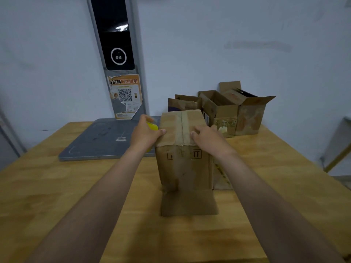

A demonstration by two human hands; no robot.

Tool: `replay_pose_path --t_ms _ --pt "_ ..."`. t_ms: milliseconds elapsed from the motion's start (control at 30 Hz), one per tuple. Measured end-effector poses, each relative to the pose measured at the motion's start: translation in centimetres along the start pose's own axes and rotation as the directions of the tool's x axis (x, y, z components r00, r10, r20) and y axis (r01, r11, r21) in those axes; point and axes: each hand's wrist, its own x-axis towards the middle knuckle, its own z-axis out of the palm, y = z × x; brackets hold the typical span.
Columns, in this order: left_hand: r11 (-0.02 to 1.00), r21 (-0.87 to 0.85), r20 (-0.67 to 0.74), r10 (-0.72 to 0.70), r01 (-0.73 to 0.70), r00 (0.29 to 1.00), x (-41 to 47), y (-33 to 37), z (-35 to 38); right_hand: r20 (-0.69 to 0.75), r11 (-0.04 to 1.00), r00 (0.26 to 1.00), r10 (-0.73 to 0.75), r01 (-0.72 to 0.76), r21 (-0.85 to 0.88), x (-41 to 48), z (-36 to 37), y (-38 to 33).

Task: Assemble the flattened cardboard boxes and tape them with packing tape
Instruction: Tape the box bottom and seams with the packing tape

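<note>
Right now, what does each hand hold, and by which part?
The left hand grips a yellow object, mostly hidden; which part is unclear. The right hand only rests on the box top.

A small yellow thing peeks out behind the left hand; most of it is hidden, and so are that hand's fingers. The black marks printed on the tall brown cardboard box are too blurry to read. A flat brown cardboard piece hides mostly behind it. Both arms are cut off at the bottom edge.
</note>
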Motion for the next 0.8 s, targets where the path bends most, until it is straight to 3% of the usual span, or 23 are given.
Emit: replay_pose_path --t_ms 200,300,400,467,567,633,700,800 --pt "0.995 0.091 0.044 0.029 -0.033 0.999 -0.3 0.7 -0.8 -0.004 0.998 1.000 0.029 -0.029 -0.051 0.2 -0.1 0.0" --pt "0.998 0.017 -0.001 0.058 -0.058 0.998 -1.8 2.1 -2.8 -0.044 0.984 0.998 0.049 -0.056 -0.169 -0.5 -0.8 -0.3" --pt "0.985 -0.110 -0.057 0.125 -0.131 0.990 -3.6 4.1 -5.1 -0.259 0.959 0.953 -0.156 0.084 -0.269 -1.7 -1.4 -1.5" --pt "0.968 -0.163 -0.077 0.182 -0.192 0.980 -4.8 6.1 -6.2 -0.315 0.954 0.901 -0.297 0.296 -0.051 -2.7 -2.1 -2.9" --pt "0.931 -0.275 0.000 0.251 -0.241 0.968 -6.3 9.0 -7.0 -0.171 0.792 0.897 -0.408 0.441 0.423 -5.0 -3.2 -5.4" --pt "0.915 -0.344 0.074 0.250 -0.211 0.965 -7.1 10.2 -6.8 -0.150 0.742 0.894 -0.422 0.436 0.509 -6.0 -3.4 -6.4" --pt "0.898 -0.404 0.122 0.240 -0.173 0.963 -7.7 10.8 -6.6 -0.224 0.696 0.894 -0.388 0.443 0.565 -6.7 -3.4 -6.7" --pt "0.819 -0.548 0.072 0.250 -0.171 0.966 -8.4 11.1 -6.3 -0.280 0.586 0.863 -0.420 0.494 0.642 -7.8 -3.1 -6.1"
